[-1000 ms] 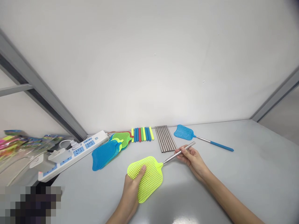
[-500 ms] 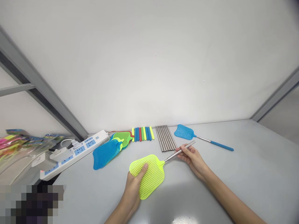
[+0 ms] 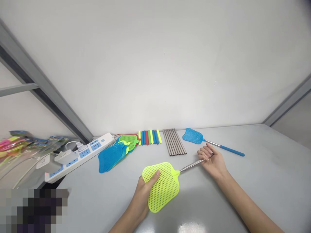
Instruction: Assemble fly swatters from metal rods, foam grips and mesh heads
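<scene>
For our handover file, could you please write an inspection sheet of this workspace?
Surface: grey table, glossy in front.
Job's things: yellow swatter head on a metal rod; behind, stacked heads, coloured sticks, rods, blue swatter.
Clutter: plastic-wrapped packs at left, blurred.
Grippers: left fingers hold the yellow swatter head; right fingers hold its rod.
Cables: white cable by the plugged-in power strip.
Surroundings: white wall, grey metal frame.

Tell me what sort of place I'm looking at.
Probably a light-assembly workbench: metal rods and coloured tubes lie sorted in rows, with a pile of loose swatter heads to their left.
</scene>
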Demonstrator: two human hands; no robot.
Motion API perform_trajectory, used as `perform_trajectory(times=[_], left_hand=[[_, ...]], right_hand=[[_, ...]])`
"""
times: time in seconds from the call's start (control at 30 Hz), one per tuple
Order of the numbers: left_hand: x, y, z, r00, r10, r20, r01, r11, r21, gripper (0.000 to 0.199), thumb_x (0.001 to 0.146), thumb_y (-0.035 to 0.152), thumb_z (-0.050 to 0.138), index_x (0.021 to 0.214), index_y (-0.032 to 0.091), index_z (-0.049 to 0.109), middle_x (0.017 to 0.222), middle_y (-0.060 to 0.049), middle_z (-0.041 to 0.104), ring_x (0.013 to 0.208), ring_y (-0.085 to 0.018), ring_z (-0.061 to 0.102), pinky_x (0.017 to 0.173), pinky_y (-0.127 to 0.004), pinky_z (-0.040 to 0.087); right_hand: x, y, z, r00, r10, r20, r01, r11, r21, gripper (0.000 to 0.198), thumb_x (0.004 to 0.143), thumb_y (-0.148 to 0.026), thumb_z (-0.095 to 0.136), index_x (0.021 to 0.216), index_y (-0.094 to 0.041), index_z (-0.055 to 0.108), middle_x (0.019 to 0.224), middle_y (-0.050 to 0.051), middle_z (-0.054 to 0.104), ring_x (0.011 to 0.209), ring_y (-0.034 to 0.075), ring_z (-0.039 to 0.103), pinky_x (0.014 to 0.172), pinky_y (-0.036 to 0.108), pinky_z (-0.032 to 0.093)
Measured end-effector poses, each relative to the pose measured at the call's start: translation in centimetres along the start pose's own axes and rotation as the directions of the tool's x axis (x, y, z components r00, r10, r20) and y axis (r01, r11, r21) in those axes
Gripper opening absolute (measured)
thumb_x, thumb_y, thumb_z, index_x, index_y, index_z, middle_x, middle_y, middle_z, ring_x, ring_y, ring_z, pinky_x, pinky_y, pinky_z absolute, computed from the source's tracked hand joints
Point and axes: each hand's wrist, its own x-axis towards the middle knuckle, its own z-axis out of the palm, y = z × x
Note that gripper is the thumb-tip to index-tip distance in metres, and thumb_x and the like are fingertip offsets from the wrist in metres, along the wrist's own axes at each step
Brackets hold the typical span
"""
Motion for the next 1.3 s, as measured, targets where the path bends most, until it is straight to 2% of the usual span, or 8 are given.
perform_trajectory(times=[0.07, 0.2, 0.27, 0.53, 0.87, 1.0, 1.1, 1.3], left_hand=[[-0.1, -0.5, 0.2, 0.999, 0.021, -0.03, -0.02, 0.999, 0.033, 0.036, 0.067, 0.034, 0.059, 0.098, 0.015, 0.057, 0.095, -0.011, 0.062, 0.081, -0.024, 0.06, 0.068, -0.033, 0.048], [0.1, -2.5, 0.3, 0.969, 0.058, -0.239, -0.028, 0.991, 0.128, 0.038, 0.062, 0.038, 0.062, 0.091, 0.014, 0.057, 0.088, -0.011, 0.064, 0.076, -0.024, 0.061, 0.064, -0.031, 0.048], [0.2, -3.3, 0.2, 0.954, 0.092, -0.286, -0.043, 0.984, 0.171, 0.038, 0.061, 0.039, 0.062, 0.089, 0.014, 0.057, 0.088, -0.011, 0.064, 0.076, -0.024, 0.061, 0.063, -0.03, 0.048], [0.0, -3.3, -0.1, 0.971, 0.127, -0.201, -0.082, 0.973, 0.218, 0.04, 0.067, 0.039, 0.058, 0.099, 0.016, 0.055, 0.089, -0.008, 0.064, 0.08, -0.022, 0.06, 0.064, -0.027, 0.048], [0.2, -2.9, -0.2, 0.978, 0.041, -0.204, -0.017, 0.993, 0.116, 0.043, 0.062, 0.037, 0.062, 0.1, 0.016, 0.055, 0.089, -0.009, 0.064, 0.073, -0.022, 0.061, 0.062, -0.029, 0.048], [0.2, -2.5, -0.1, 0.976, 0.007, -0.219, 0.008, 0.998, 0.07, 0.04, 0.06, 0.038, 0.064, 0.094, 0.016, 0.057, 0.087, -0.009, 0.064, 0.073, -0.021, 0.061, 0.062, -0.03, 0.048], [0.2, -2.0, 0.0, 0.975, -0.029, -0.222, 0.039, 0.999, 0.038, 0.038, 0.06, 0.037, 0.064, 0.09, 0.015, 0.058, 0.086, -0.01, 0.064, 0.073, -0.022, 0.061, 0.063, -0.03, 0.048], [0.3, -1.0, -0.2, 0.988, -0.144, -0.061, 0.136, 0.983, -0.125, 0.032, 0.066, 0.035, 0.059, 0.091, 0.014, 0.058, 0.09, -0.011, 0.063, 0.078, -0.024, 0.06, 0.067, -0.033, 0.047]], right_hand=[[0.0, 0.1, -0.5, 1.0, 0.0, -0.027, 0.0, 1.0, -0.011, 0.034, 0.076, -0.017, 0.045, 0.048, -0.019, 0.026, 0.043, -0.006, 0.025, 0.036, 0.006, 0.03, 0.033, 0.017, 0.031], [0.3, 1.1, -1.2, 0.991, -0.104, -0.084, 0.097, 0.991, -0.087, 0.035, 0.076, -0.016, 0.043, 0.048, -0.019, 0.022, 0.04, -0.008, 0.018, 0.032, 0.005, 0.023, 0.029, 0.017, 0.024], [0.5, 1.6, -1.3, 0.987, -0.138, -0.085, 0.13, 0.987, -0.098, 0.035, 0.076, -0.018, 0.044, 0.049, -0.02, 0.022, 0.04, -0.008, 0.017, 0.031, 0.005, 0.021, 0.028, 0.017, 0.021], [0.6, 2.1, -1.4, 0.986, -0.107, -0.128, 0.11, 0.994, 0.018, 0.034, 0.078, -0.018, 0.04, 0.049, -0.019, 0.022, 0.037, -0.008, 0.019, 0.03, 0.005, 0.019, 0.027, 0.017, 0.019], [0.3, 2.3, -1.5, 0.98, -0.156, -0.12, 0.148, 0.987, -0.068, 0.035, 0.077, -0.018, 0.041, 0.048, -0.019, 0.022, 0.039, -0.008, 0.018, 0.031, 0.004, 0.02, 0.028, 0.016, 0.021], [0.2, 2.4, -1.5, 0.977, -0.189, -0.099, 0.175, 0.975, -0.133, 0.036, 0.077, -0.019, 0.044, 0.048, -0.019, 0.023, 0.04, -0.008, 0.017, 0.032, 0.005, 0.021, 0.028, 0.016, 0.021], [0.1, 2.4, -1.4, 0.979, -0.176, -0.101, 0.165, 0.981, -0.105, 0.035, 0.076, -0.02, 0.044, 0.049, -0.019, 0.023, 0.04, -0.008, 0.017, 0.032, 0.005, 0.021, 0.029, 0.016, 0.021], [0.0, 2.2, -0.8, 0.989, -0.106, -0.106, 0.105, 0.994, -0.012, 0.033, 0.076, -0.016, 0.044, 0.049, -0.019, 0.024, 0.042, -0.007, 0.02, 0.034, 0.005, 0.024, 0.031, 0.016, 0.025]])
